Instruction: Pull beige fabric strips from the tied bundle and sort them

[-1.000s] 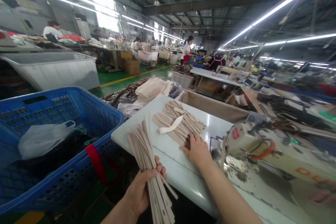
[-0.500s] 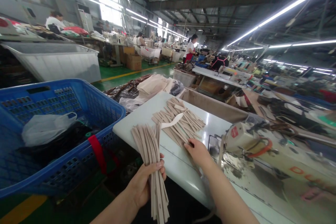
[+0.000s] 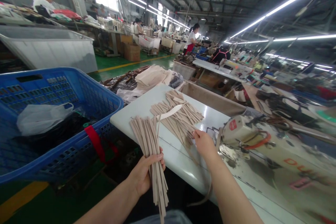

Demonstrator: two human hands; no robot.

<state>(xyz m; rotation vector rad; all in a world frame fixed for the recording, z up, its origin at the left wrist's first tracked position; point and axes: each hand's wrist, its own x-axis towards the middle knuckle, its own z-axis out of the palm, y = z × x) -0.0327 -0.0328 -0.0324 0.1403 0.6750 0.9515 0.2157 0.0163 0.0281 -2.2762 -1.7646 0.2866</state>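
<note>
My left hand [image 3: 148, 169] is wrapped round the middle of a bundle of beige strips [image 3: 147, 133], which fans out above the fist and hangs down below it. At the right, my right hand [image 3: 203, 141] has its fingers pinched at the ends of loose beige strips [image 3: 183, 126] lying on the white tabletop [image 3: 170, 147]. A paler, wider band [image 3: 172, 112] lies curved across that pile. One long strip hangs over the table's front edge below my right wrist.
A sewing machine [image 3: 252, 136] stands on the table at the right. A blue basket [image 3: 105, 119] with plastic bags is at the left. Behind the table lie piled fabric [image 3: 153, 77] and a beige-lined bin [image 3: 210, 96]. People work farther back.
My right hand has moved slightly right and up along the loose strips. My left hand still grips the bundle, a little lower left. The camera view has shifted slightly.
</note>
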